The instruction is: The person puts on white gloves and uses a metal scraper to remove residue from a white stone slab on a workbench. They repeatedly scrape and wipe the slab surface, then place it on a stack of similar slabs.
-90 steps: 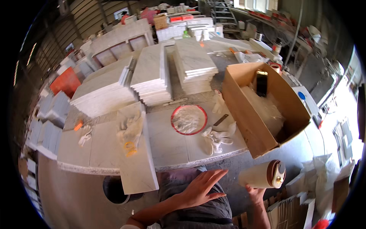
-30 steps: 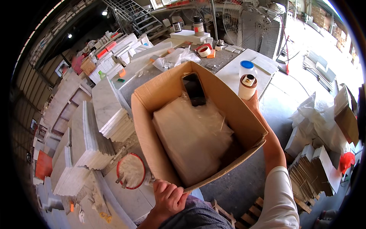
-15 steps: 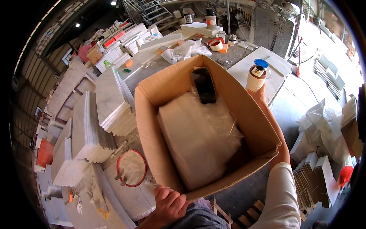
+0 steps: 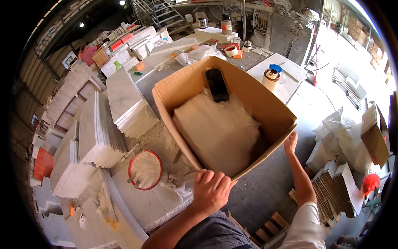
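Gone from the cream flask (image 4: 270,84) at 2 o'clock, the right hand (image 4: 291,143) nears the central cardboard box (image 4: 259,97) at 4, its grip unclear; the left hand (image 4: 212,189) clamps the rim at 6. Even pressure from 2 hands should steady it.

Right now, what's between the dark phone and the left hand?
In the head view, a pale plastic-covered bundle lies between the dark phone and the left hand, which grips the near rim of the cardboard box.
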A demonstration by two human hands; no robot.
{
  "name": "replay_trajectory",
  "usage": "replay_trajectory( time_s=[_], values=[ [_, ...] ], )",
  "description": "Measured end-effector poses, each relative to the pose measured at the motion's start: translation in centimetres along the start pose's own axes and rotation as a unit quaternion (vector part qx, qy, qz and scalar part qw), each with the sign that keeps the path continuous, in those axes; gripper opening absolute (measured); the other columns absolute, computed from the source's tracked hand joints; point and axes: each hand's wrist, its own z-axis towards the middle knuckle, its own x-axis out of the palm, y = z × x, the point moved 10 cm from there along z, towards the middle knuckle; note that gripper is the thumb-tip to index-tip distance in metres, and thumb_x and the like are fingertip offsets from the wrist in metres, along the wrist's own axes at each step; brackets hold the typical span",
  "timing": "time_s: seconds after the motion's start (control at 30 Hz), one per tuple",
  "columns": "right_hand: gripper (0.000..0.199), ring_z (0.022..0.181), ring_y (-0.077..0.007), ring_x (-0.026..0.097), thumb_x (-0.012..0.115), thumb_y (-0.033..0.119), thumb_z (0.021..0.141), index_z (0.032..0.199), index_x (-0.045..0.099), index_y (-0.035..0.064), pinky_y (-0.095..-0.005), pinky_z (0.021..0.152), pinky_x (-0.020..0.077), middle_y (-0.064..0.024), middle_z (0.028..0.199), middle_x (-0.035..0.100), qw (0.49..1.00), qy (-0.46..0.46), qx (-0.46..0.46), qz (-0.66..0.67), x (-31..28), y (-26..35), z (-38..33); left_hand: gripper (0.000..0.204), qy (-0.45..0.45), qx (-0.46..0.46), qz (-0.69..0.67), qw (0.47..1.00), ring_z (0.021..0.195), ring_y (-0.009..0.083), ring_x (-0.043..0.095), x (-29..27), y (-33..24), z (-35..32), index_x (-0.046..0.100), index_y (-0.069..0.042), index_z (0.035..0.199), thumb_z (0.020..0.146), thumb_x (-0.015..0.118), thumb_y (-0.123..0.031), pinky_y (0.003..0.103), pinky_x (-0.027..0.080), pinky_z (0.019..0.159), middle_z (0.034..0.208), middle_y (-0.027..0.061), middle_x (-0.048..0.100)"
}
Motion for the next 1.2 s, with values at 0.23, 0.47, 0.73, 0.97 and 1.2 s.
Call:
replay_trajectory(
  time_s=[0.23, 0.47, 0.73, 0.97, 1.2],
  values=[
    [0.031, 0.087, -0.0186, 0.067, 0.057, 0.027, 0.099, 0.119, 0.067, 0.0058, -0.0347, 0.076, 0.0563, -0.0092, 0.101, 0.072, 0.621, 0.772, 0.13, -0.047, 0.6, 0.4, -37.2, 0.018, -0.027, 0.016, -0.031, 0.999, 0.082, 0.0244, 0.054, 0.5, -0.6, 0.1, 0.06, -0.009, 0.095, 0.085, 0.072, -0.018, 0.041, 0.039, 0.089, 0.079, 0.0033, 0.055],
    [0.039, 0.089, -0.0146, 0.064, 0.058, 0.039, 0.101, 0.117, 0.066, 0.0046, -0.0304, 0.079, 0.0524, -0.0053, 0.103, 0.07, 0.25, 0.954, -0.04, 0.16, -8.2, 32.3, -46.7, 0.043, -0.164, -0.131, -0.075, 0.975, 0.108, 0.0365, 0.054, -1.3, 1.9, -13.2, 0.054, -0.002, 0.127, 0.087, 0.069, -0.008, 0.051, 0.043, 0.097, 0.118, 0.0182, 0.054],
    [0.025, 0.071, -0.028, 0.06, 0.064, 0.023, 0.095, 0.087, 0.06, -0.0002, -0.0372, 0.065, 0.0475, -0.0134, 0.077, 0.062, 0.196, 0.851, -0.3, 0.383, -8.1, 54.4, -57.7, 0.038, 0.453, -0.209, -0.231, 0.836, 0.105, 0.0339, 0.061, 22.3, -4.0, -31.6, 0.057, -0.009, 0.127, 0.096, 0.056, -0.031, 0.046, 0.047, 0.091, 0.115, 0.0156, 0.062],
    [0.043, 0.084, -0.0179, 0.059, 0.057, 0.044, 0.102, 0.105, 0.065, 0.0015, -0.035, 0.075, 0.0481, -0.0119, 0.092, 0.066, -0.103, 0.849, -0.202, 0.476, -16.4, 59.4, -71.5, 0.036, 0.479, -0.131, -0.177, 0.85, 0.115, 0.0316, 0.056, 22.8, -7.7, -30.8, 0.06, -0.011, 0.122, 0.097, 0.053, -0.036, 0.048, 0.045, 0.094, 0.119, 0.0134, 0.061],
    [0.045, 0.082, -0.0148, 0.058, 0.059, 0.044, 0.101, 0.102, 0.066, -0.0003, -0.0339, 0.072, 0.0477, -0.0092, 0.089, 0.066, -0.135, 0.852, -0.119, 0.492, -18.5, 59.0, -74.0, 0.036, 0.485, -0.124, -0.17, 0.849, 0.125, 0.0294, 0.052, 22.2, -7.7, -29.8, 0.062, -0.013, 0.117, 0.097, 0.051, -0.04, 0.049, 0.043, 0.096, 0.122, 0.0112, 0.061]
  ],
)
